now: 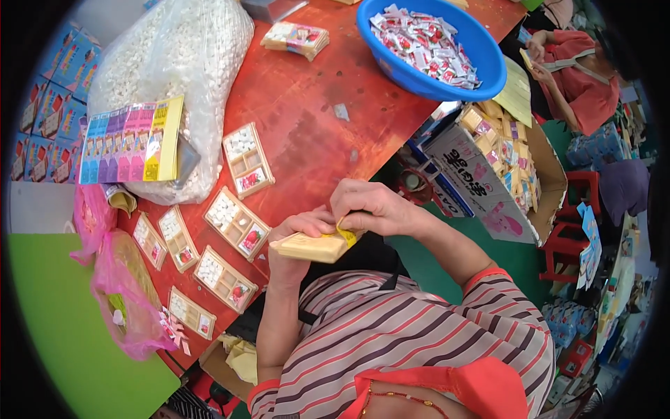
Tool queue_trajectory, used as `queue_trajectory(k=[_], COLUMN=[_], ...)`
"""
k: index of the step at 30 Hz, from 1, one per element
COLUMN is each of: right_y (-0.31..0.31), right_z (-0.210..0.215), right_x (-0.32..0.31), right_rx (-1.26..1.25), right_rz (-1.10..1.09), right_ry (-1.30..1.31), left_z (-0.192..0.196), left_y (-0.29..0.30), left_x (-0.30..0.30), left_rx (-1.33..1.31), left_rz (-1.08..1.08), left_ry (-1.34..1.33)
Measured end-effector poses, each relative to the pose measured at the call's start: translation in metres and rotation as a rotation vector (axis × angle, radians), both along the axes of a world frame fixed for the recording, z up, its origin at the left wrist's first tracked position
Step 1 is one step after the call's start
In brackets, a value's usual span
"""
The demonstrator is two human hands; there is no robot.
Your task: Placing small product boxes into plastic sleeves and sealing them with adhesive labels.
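Observation:
My left hand point(299, 228) is closed around a flat pale-tan plastic case point(310, 246), held tilted above the near edge of the red table. At the right end of the case, my right hand point(377, 207) pinches a yellow paper strip point(347, 237) that wraps that end. Part of the strip is hidden behind the fingers. Left of my hands lie several open compartment trays on the table, among them a tray point(238, 221) and another tray point(248, 159). White pellets and a small packet with a strawberry picture sit in their compartments.
A big clear bag of white pellets point(171, 59) bears a stack of coloured label strips point(132, 143). At the far right stands a blue basin point(380, 59) of small packets. Beside the table is a carton point(481, 167) of wrapped cases. Another person point(579, 84) works beyond it.

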State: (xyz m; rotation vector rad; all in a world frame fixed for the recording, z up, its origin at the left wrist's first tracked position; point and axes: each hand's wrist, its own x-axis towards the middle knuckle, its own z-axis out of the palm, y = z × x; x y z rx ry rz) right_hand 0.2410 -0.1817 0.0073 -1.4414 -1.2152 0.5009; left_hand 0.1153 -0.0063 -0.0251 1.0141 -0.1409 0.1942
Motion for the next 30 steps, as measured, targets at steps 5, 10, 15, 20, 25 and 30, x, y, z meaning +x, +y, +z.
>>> queue_trajectory(k=[5, 10, 15, 20, 25, 30], right_y=[0.007, 0.010, 0.008, 0.010, 0.015, 0.019], right_z=[0.012, 0.017, 0.017, 0.021, 0.000, -0.007], right_x=[-0.014, -0.027, -0.037, -0.040, -0.037, -0.024], right_rx=[-0.004, -0.034, -0.078, -0.081, -0.073, -0.066], right_rz=[-0.020, -0.008, -0.055, -0.157, -0.213, -0.335], right_ry=[-0.247, -0.355, -0.368, -0.265, -0.225, -0.313], left_z=[0.009, 0.008, -0.003, -0.013, -0.013, -0.010], left_y=[0.001, -0.001, -0.010, -0.018, -0.029, -0.034], left_x=[-0.009, -0.015, -0.020, -0.019, -0.010, -0.003], left_rx=[0.028, -0.031, -0.162, -0.177, -0.226, -0.486], left_rz=[0.023, -0.007, 0.010, 0.054, 0.014, 0.061], left_ry=[-0.018, 0.016, 0.030, -0.050, -0.104, 0.126])
